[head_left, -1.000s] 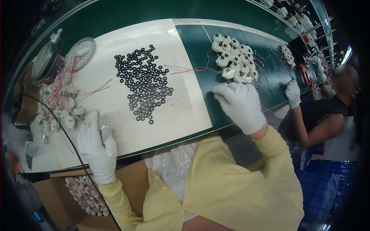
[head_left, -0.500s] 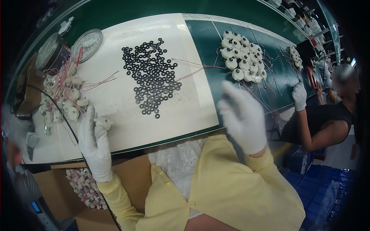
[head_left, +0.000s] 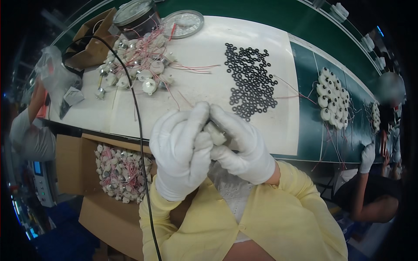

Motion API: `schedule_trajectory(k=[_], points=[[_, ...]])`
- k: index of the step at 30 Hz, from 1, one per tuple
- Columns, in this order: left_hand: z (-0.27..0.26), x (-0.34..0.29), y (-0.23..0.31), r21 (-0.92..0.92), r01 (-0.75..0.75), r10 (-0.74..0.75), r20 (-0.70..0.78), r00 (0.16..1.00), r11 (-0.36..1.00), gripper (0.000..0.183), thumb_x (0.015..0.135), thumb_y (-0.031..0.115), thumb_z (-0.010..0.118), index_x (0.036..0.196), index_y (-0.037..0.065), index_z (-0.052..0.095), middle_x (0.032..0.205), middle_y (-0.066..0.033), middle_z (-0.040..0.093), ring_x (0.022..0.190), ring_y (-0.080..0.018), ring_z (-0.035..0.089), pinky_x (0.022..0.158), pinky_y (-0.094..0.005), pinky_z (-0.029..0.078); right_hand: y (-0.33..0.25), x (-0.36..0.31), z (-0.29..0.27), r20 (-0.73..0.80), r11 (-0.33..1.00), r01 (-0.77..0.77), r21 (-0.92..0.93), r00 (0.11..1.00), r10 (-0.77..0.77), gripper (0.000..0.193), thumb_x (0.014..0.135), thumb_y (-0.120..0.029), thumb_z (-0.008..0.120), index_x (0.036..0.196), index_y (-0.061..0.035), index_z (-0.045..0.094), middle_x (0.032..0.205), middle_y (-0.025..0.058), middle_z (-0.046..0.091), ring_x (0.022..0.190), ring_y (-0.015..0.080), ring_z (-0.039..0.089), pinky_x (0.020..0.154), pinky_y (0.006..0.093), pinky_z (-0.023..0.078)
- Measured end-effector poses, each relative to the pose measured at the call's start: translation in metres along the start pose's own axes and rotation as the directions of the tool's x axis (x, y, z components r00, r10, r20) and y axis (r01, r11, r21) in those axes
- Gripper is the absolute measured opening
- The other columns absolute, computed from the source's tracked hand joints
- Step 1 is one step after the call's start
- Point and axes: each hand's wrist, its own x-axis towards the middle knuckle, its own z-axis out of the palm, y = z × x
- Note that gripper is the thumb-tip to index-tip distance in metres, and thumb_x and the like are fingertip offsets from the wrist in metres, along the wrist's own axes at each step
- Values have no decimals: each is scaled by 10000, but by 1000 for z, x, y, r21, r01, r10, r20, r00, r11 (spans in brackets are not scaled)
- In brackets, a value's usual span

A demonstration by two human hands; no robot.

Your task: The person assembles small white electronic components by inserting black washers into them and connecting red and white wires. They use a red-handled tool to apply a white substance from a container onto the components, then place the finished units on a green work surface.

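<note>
My left hand (head_left: 179, 150) and my right hand (head_left: 244, 148), both in white gloves, meet over the table's front edge. Between their fingertips they hold a small white plastic motor (head_left: 216, 135), partly hidden by the gloves. Just beyond, to the left, lies a tangled pile of similar white motors (head_left: 149, 86) with pink and red wires. Black rubber rings (head_left: 251, 82) are spread in a patch on the white tabletop (head_left: 198, 93) beyond my right hand. On the green mat (head_left: 305, 87) at right, white motors with black rings on their shafts (head_left: 333, 99) stand grouped together.
A cardboard box (head_left: 69, 174) full of wired motors stands below the table at left. A black cable (head_left: 138, 122) hangs across the view. A round tub (head_left: 137, 19) and a clear lid (head_left: 187, 24) sit at the back. Co-workers are at left and right, one with a gloved hand (head_left: 368, 157).
My right hand has come in from the green mat to join my left hand at the motor. My left hand has moved away from the pile with the motor. The view has turned left.
</note>
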Motion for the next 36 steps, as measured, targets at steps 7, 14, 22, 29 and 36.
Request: schedule_trajectory(k=[7,14,22,29,36], points=[[7,5,9,-284,37,-5,115,993,958,369,944,128,615,1267,-46,652,839,-85,685,695,-286,611,705,-418,507,-26,13,-18,82,956,255,145,960,-269,497,660,7,898,1078,50,632,785,71,618,675,288,563,612,384,451],[30,9,-47,370,43,-14,-80,997,928,285,891,74,702,1173,36,719,903,-116,671,822,-325,635,748,-453,502,-28,4,-83,224,238,-156,959,929,-296,567,989,-208,679,1455,41,473,676,23,650,527,129,582,459,299,445],[25,10,-43,499,253,-320,53,946,829,226,868,108,760,1091,79,734,962,-107,709,826,-316,676,714,-418,543,-45,-43,-142,-61,609,-789,84,606,793,524,1036,-449,646,910,53,731,540,2,576,467,124,549,457,277,415],[30,-9,-56,241,268,-282,27,959,933,221,893,174,769,1091,79,738,994,-99,718,853,-295,680,745,-408,550,-18,-46,-137,-247,458,-619,-638,728,639,451,1000,-395,700,748,-22,736,548,83,610,449,210,552,473,329,437],[28,-8,-42,336,412,-464,89,881,847,269,843,252,819,1070,120,758,1055,-107,696,906,-291,662,788,-417,538,-10,-54,-145,-22,241,-85,-967,967,254,271,940,-276,756,769,-68,721,599,86,619,482,251,562,467,344,418]])
